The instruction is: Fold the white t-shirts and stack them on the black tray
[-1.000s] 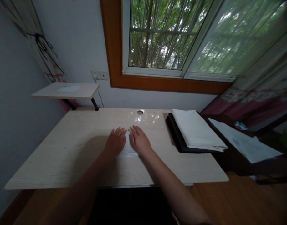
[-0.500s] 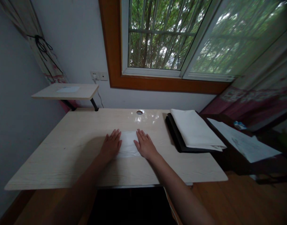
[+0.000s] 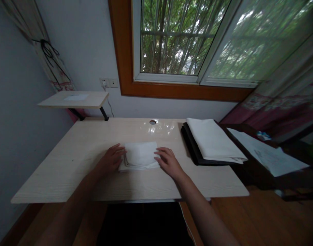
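A small folded white cloth (image 3: 141, 153) lies flat on the pale wooden desk, with creased layers along its left and near sides. My left hand (image 3: 112, 158) is at the cloth's left edge, fingers slightly bent and apart, their tips touching it. On the opposite side, my right hand (image 3: 169, 161) has its fingers loosely spread, with the tips at the right edge. Neither hand shows a grip on the cloth.
Toward the right of the desk (image 3: 61, 171) rests a larger folded white cloth (image 3: 212, 140) on a folded black cloth (image 3: 190, 150). A raised shelf (image 3: 95, 99) stands at the back left. A cable hole (image 3: 152, 122) lies near the back edge.
Both hands were pressed flat on the cloth. They have moved apart to its left and right edges, fingers now bent, and more of the cloth shows.
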A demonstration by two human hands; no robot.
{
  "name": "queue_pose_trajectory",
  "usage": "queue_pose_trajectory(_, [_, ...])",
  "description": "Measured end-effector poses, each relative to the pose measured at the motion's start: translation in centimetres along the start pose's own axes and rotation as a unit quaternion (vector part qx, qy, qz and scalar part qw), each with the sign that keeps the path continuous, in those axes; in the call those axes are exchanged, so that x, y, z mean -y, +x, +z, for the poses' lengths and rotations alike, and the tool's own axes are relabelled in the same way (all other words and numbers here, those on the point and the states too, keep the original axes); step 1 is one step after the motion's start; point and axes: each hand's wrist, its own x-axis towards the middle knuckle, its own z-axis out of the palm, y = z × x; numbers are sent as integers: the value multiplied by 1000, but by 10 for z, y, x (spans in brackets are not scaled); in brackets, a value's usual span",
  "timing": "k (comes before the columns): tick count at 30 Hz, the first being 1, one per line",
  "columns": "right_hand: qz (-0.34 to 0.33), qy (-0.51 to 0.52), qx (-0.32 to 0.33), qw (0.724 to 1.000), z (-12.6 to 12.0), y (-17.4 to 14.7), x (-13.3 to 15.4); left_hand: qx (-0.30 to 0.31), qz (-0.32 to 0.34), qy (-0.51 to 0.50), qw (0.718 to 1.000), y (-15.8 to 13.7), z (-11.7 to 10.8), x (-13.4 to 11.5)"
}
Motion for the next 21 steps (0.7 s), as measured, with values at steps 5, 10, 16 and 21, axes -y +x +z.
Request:
queue_pose_trajectory(5, [-28,53,19,998,-8,-6,8,59,64,9,996,11,-6,-27])
queue_pose_trajectory(10, [-20,90,37,995,-15,-17,7,100,48,-7,994,14,-6,-32])
queue_pose_trajectory(16, [-12,39,31,999,-14,-21,3,130,0,-56,990,15,-7,-28])
queue_pose_trajectory(21, [-23,44,22,999,-11,-20,0,117,-16,-61,991,18,-2,-28])
